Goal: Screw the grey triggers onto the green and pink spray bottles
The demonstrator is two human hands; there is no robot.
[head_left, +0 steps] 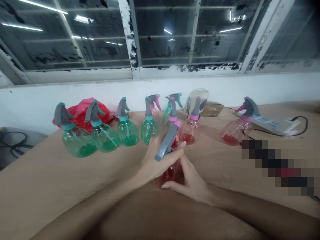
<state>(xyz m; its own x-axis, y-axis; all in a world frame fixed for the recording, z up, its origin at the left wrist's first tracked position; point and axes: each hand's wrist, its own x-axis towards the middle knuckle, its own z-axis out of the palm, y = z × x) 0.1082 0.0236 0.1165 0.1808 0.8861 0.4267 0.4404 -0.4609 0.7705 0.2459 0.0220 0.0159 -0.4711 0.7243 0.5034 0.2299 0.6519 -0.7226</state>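
Directly before me is a pink spray bottle [169, 174] with red liquid in it and a grey-and-pink spray head. My left hand [152, 162] is closed around its neck, just under the grey spray head. Lower down, my right hand [194, 182] wraps the bottle's body from the right, its thumb across the near side. The hands hide much of the bottle. Just behind them stand another pink spray bottle [190, 131] and a green spray bottle [149, 130].
More green spray bottles [127, 131] line up to the left, beside a red plastic bag [86, 108]. A pink spray bottle [233, 131] stands at right near a white power strip [272, 123] with a black cord. A small cardboard box [212, 109] sits by the wall.
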